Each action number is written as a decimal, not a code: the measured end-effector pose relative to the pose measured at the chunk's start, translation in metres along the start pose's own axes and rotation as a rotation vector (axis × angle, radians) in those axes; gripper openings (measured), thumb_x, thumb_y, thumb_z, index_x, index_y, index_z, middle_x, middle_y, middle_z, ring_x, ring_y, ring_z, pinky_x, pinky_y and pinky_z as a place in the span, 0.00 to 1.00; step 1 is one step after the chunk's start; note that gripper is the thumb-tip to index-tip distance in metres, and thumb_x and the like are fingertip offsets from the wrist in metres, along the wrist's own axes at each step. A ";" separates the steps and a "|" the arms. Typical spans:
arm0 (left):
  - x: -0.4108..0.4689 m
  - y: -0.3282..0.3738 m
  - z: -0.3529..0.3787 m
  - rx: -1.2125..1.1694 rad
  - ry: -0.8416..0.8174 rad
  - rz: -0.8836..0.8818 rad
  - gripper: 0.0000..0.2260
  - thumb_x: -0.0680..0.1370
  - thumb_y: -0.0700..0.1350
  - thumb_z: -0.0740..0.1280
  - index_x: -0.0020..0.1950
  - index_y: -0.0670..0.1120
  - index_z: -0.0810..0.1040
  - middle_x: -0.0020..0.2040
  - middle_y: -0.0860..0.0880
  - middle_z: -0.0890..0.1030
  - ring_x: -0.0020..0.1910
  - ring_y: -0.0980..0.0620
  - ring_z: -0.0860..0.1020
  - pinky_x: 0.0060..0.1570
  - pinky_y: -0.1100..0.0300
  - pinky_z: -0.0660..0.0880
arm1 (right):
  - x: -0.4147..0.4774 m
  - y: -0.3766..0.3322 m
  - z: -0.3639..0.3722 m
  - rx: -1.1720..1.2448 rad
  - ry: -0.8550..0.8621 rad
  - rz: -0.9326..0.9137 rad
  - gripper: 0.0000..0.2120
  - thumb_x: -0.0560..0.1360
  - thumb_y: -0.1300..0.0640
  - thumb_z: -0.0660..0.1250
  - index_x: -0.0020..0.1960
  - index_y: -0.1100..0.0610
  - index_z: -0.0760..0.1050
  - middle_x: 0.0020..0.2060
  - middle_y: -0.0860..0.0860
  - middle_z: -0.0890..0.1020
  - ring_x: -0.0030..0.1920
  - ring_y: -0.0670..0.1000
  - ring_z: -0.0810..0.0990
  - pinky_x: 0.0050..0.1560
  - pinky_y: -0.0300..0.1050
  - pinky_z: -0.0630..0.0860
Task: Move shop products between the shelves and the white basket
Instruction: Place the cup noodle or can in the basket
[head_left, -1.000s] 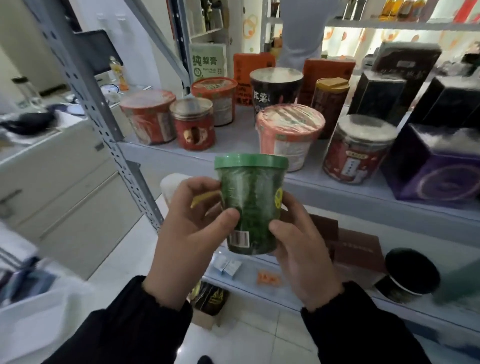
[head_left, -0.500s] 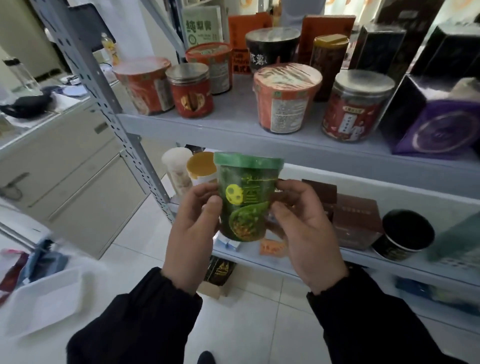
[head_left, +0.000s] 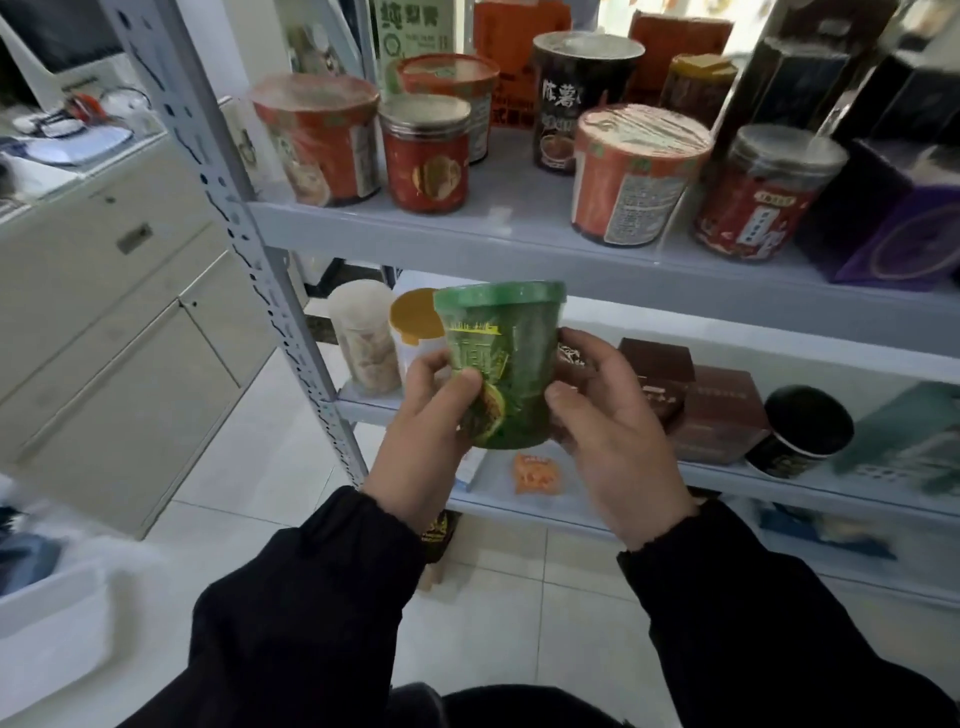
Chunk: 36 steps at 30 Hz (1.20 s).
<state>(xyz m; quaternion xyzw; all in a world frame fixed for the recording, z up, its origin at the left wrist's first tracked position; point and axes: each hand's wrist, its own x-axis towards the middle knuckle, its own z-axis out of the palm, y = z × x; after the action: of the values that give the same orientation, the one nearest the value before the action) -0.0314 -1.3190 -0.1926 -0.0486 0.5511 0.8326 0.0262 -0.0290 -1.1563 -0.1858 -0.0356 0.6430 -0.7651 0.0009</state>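
Facing the shelves (head_left: 519, 244), with the white basket (head_left: 52, 623) lying blurred low to the left; holding the green cup (head_left: 509, 364) near upright in mid-air before the lower shelf; gripping it from both sides, left hand (head_left: 421, 447) and right hand (head_left: 618, 447) curling round its wall, the left nearer the basket.

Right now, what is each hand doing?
Left hand: gripping the green cup.
Right hand: gripping the same cup from the other side.
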 end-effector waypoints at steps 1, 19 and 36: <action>0.001 0.002 -0.006 -0.006 -0.003 -0.006 0.16 0.76 0.49 0.66 0.63 0.50 0.75 0.56 0.46 0.84 0.58 0.46 0.83 0.54 0.47 0.81 | -0.001 0.002 0.006 -0.007 0.012 -0.002 0.25 0.75 0.59 0.68 0.71 0.52 0.72 0.63 0.57 0.81 0.65 0.61 0.80 0.65 0.62 0.78; -0.006 0.017 -0.096 -0.129 -0.146 -0.139 0.23 0.85 0.54 0.57 0.77 0.45 0.69 0.69 0.38 0.78 0.68 0.36 0.77 0.67 0.31 0.71 | -0.023 0.014 0.087 -0.074 -0.028 -0.050 0.25 0.80 0.70 0.65 0.71 0.48 0.72 0.58 0.42 0.84 0.61 0.46 0.82 0.56 0.43 0.80; -0.018 0.031 -0.112 -0.039 -0.109 -0.192 0.41 0.68 0.56 0.81 0.75 0.50 0.65 0.59 0.42 0.82 0.50 0.41 0.86 0.40 0.50 0.83 | -0.027 0.004 0.115 -0.106 -0.047 0.164 0.34 0.73 0.42 0.72 0.76 0.46 0.65 0.63 0.45 0.82 0.61 0.51 0.84 0.61 0.59 0.81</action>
<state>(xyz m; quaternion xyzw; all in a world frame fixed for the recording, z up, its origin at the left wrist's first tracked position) -0.0111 -1.4339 -0.2059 -0.0562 0.5253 0.8383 0.1349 0.0042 -1.2689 -0.1717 -0.0009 0.6831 -0.7263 0.0768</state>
